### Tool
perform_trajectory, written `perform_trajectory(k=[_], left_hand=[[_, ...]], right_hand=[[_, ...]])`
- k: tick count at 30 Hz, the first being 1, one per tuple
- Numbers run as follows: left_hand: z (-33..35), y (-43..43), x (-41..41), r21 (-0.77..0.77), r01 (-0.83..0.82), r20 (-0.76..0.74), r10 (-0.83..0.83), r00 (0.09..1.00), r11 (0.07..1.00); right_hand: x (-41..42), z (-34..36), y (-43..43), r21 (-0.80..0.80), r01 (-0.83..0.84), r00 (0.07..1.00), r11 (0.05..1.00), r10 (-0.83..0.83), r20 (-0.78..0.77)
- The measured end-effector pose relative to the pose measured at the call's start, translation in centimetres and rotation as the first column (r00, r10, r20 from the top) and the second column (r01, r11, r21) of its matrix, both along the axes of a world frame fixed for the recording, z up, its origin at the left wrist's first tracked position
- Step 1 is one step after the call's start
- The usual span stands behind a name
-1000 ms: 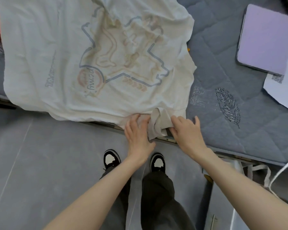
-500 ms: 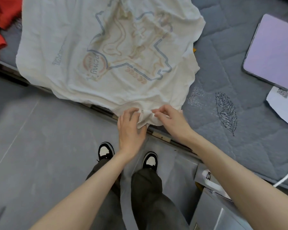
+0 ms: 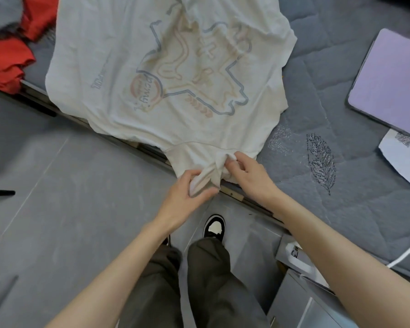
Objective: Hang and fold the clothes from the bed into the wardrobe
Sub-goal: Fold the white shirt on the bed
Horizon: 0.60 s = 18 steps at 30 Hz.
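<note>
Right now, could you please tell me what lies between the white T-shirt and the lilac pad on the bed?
In the head view, a bare stretch of grey quilted bedcover lies between the white T-shirt and the lilac pad.

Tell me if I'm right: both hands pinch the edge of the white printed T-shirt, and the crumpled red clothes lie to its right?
No. The left hand and right hand do pinch the edge of the white printed T-shirt, but the head view shows the crumpled red clothes lying to its left.
</note>
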<state>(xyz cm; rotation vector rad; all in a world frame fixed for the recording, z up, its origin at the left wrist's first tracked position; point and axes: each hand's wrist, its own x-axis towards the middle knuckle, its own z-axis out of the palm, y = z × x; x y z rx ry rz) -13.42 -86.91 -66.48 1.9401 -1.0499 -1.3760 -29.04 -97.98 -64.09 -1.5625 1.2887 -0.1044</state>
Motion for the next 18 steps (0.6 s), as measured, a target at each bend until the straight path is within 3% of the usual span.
perform_trajectory(k=[2,3,5,8,10,13,15,16,18], left_hand=[[-0.5,0.2,-0.1,0.023,0.164,0.242,-0.165,0.956,0.986],[-0.9,0.2,-0.1,0.007,0.159,0.354,-0.152,0.923,0.987],[-1.5,-0.2,0.1,-0.039,-0.046,0.455,0.058,0.888,0.998],[-1.5,-1.1,1.5,-0.009,-0.46,0.381,0.429,0.819,0.888],[-1.3,-1.6,2.8,0.041,-0.506,0.379,0.455,0.806,0.862],[-0.6,-1.7,4.1,0.102,-0.504,0.269,0.464,0.844,0.858],[0.2,-1.1,5.2,0.126,-0.359,0.362,0.294,0.885,0.925],[0.7,-0.6,6.0,0.166,-0.195,0.494,0.09,0.865,0.967],[1.7,0.0,7.8,0.277,0.057,0.67,-0.235,0.704,0.959]], right_hand=[[-0.1,0.0,-0.3,0.149,0.044,0.991,0.988,-0.061,0.117],[-0.1,0.0,-0.5,0.194,0.041,0.987,0.98,-0.07,0.147],[-0.1,0.1,-0.8,0.172,0.018,0.991,0.985,-0.041,0.131],[-1.0,-0.1,-1.0,-0.021,0.031,0.999,0.999,-0.031,0.015],[-1.6,-0.4,-0.4,-0.117,0.081,0.996,0.99,-0.086,-0.034],[-1.3,-0.5,0.9,-0.127,0.049,0.996,0.991,-0.058,-0.071],[-1.3,-0.5,1.3,-0.15,-0.047,0.993,0.988,0.031,-0.11],[-1.5,-0.4,1.5,-0.162,-0.112,0.986,0.98,0.089,-0.142],[-1.8,-0.2,1.6,-0.165,-0.27,0.939,0.949,0.222,-0.262]])
